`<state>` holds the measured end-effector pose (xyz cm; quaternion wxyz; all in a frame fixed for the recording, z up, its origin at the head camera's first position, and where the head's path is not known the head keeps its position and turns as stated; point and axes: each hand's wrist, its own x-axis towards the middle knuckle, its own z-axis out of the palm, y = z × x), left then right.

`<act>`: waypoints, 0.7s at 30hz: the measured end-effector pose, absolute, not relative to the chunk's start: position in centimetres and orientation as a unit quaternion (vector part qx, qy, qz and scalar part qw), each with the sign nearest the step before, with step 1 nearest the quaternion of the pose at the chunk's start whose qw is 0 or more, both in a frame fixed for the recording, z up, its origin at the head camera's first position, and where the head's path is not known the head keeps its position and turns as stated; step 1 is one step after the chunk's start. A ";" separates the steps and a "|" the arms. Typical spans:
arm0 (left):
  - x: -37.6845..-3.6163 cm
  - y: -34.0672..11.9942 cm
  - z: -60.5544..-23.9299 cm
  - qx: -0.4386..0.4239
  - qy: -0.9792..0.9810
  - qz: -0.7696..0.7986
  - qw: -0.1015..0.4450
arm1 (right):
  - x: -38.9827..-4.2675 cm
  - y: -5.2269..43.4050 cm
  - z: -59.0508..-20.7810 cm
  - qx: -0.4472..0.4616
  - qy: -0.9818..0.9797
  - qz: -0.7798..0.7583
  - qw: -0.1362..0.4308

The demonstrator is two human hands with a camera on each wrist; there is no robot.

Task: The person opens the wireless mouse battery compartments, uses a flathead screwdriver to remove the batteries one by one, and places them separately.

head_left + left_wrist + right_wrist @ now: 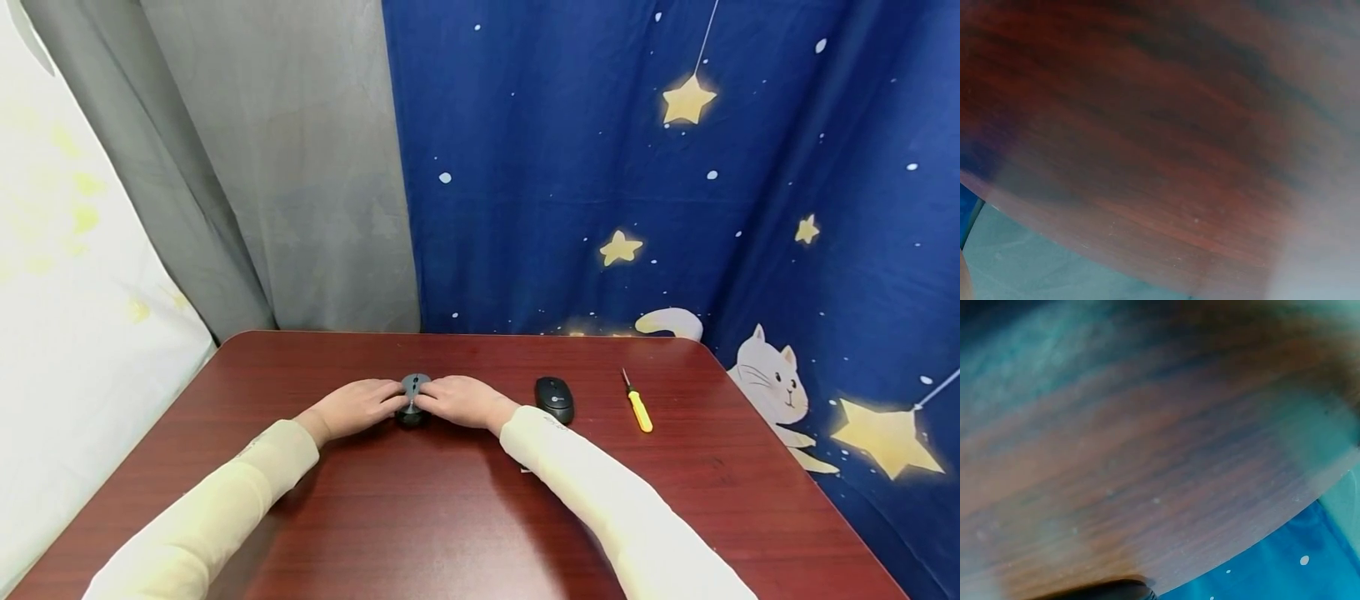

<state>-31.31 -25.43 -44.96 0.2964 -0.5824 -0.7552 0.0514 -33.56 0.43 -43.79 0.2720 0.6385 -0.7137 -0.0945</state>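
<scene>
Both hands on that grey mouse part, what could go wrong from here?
1. Both hands, left hand and right hand, pinch the grey mouse by its edges; the shell might slip or pop apart suddenly.
2. The right sleeve lies close to the black mouse; a pull back could knock it toward the screwdriver.

table (465, 517) dark red woodgrain | screwdriver (639, 408) yellow | curtain (600, 167) blue, yellow stars

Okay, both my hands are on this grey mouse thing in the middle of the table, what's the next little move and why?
Probably lift the grey top shell clear of its dark base. The left hand and right hand pinch it from both sides, and it already looks tilted up off the base. The yellow screwdriver lies apart, beyond the black mouse.
</scene>
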 end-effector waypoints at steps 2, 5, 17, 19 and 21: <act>-31.2 -25.4 -45.0 -0.581 -0.755 0.055 0.300 | -33.6 0.4 -43.9 0.641 -0.709 -0.100 0.277; -31.2 -25.4 -45.1 -0.579 -0.753 0.058 0.307 | -33.6 0.4 -43.9 0.642 -0.702 -0.104 0.289; -31.0 -25.4 -45.0 -0.573 -0.754 0.072 0.313 | -33.4 0.4 -43.9 0.641 -0.687 -0.106 0.325; -30.9 -25.4 -45.1 -0.570 -0.755 0.078 0.314 | -33.5 0.5 -43.9 0.643 -0.680 -0.111 0.335; -30.9 -25.3 -45.0 -0.569 -0.754 0.080 0.319 | -33.6 0.6 -43.9 0.642 -0.672 -0.118 0.349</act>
